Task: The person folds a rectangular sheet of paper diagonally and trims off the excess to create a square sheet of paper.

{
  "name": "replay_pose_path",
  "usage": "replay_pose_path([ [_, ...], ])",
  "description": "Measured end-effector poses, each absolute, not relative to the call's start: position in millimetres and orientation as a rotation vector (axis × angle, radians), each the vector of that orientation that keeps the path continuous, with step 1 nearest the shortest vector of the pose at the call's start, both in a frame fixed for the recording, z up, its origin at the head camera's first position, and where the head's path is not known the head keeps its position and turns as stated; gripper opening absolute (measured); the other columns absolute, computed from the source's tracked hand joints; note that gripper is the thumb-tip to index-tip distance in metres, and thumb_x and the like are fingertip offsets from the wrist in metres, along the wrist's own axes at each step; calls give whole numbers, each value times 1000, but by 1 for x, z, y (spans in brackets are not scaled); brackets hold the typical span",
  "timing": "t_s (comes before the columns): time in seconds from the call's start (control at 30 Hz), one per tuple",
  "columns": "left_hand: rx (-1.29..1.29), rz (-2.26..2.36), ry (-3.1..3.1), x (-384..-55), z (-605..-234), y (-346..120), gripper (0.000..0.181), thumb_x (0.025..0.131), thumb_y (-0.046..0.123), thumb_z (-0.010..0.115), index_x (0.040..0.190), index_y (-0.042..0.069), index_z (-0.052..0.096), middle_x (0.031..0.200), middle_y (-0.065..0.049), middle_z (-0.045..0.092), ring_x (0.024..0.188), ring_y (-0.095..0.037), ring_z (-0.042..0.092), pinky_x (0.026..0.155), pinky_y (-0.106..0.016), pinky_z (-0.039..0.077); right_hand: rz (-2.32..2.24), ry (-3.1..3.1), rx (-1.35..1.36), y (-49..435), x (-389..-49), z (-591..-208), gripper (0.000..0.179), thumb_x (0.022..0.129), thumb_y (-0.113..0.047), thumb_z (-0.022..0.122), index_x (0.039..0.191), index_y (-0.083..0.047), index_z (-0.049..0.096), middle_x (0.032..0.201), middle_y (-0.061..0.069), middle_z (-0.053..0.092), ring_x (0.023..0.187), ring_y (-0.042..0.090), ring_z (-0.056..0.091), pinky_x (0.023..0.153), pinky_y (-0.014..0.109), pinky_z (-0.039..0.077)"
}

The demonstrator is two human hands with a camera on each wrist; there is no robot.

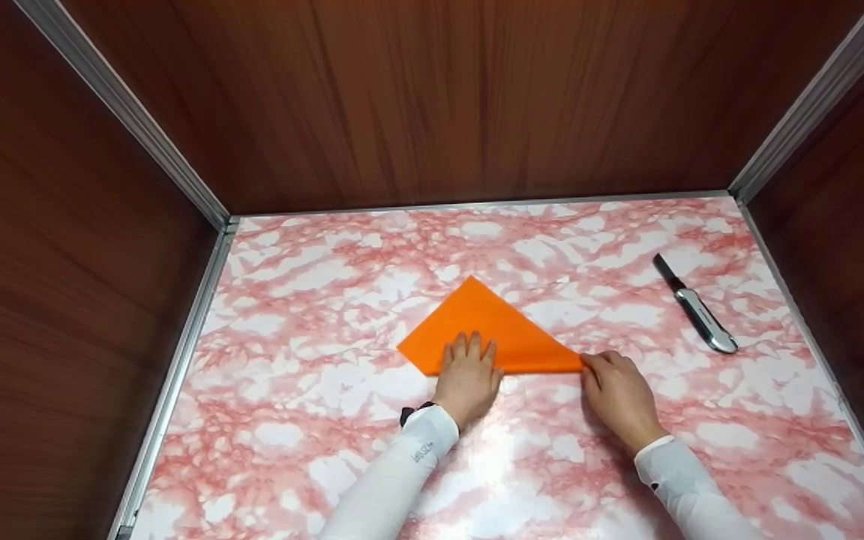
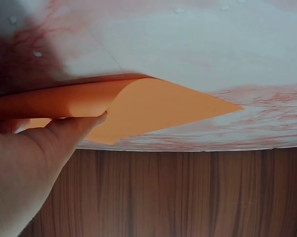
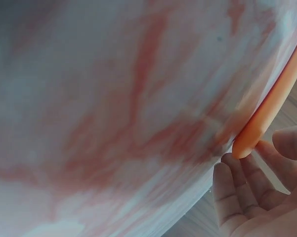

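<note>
A folded sheet of orange paper (image 1: 477, 315) lies on the table, its top corner pointing toward the back wall. Its near edge bulges in a rounded fold, seen in the left wrist view as a curled roll of paper (image 2: 89, 96). My left hand (image 1: 469, 379) rests on the paper left of centre with fingers spread, the thumb along the near fold. At the paper's right corner, my right hand (image 1: 623, 394) pinches the folded end with bent fingers. The right wrist view shows fingers (image 3: 227, 190) around that rounded orange end (image 3: 249, 140).
Right of the paper lies a utility knife (image 1: 706, 319) with a dark blade end and silver-and-black handle. The table (image 1: 312, 450) has a red-and-white marbled surface. Dark wood panels (image 1: 417, 105) with metal edging enclose its back and sides.
</note>
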State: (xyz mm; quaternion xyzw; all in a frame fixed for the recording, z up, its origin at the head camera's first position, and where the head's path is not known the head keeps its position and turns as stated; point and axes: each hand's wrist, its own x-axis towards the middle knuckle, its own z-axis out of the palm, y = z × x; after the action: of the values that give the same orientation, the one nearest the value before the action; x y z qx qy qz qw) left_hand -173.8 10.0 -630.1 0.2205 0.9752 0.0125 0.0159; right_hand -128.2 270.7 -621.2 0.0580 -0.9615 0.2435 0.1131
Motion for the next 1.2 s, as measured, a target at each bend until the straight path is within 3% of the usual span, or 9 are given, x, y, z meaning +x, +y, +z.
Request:
replay_pose_path([
  [0.57, 649, 37, 3041, -172, -629, 13, 61, 101, 49, 35, 151, 14, 38, 156, -11, 29, 140, -39, 27, 109, -56, 26, 700, -2788, 202, 271, -130, -625, 24, 89, -10, 68, 111, 0, 72, 94, 11, 61, 86, 31, 55, 76, 48, 48],
  [1.2, 622, 61, 3031, -171, -631, 13, 61, 102, 49, 34, 153, 14, 34, 157, -12, 25, 142, -37, 24, 111, -54, 23, 703, -2810, 226, 272, -129, -623, 27, 91, -13, 67, 117, -4, 71, 98, 11, 61, 89, 31, 56, 79, 49, 46],
])
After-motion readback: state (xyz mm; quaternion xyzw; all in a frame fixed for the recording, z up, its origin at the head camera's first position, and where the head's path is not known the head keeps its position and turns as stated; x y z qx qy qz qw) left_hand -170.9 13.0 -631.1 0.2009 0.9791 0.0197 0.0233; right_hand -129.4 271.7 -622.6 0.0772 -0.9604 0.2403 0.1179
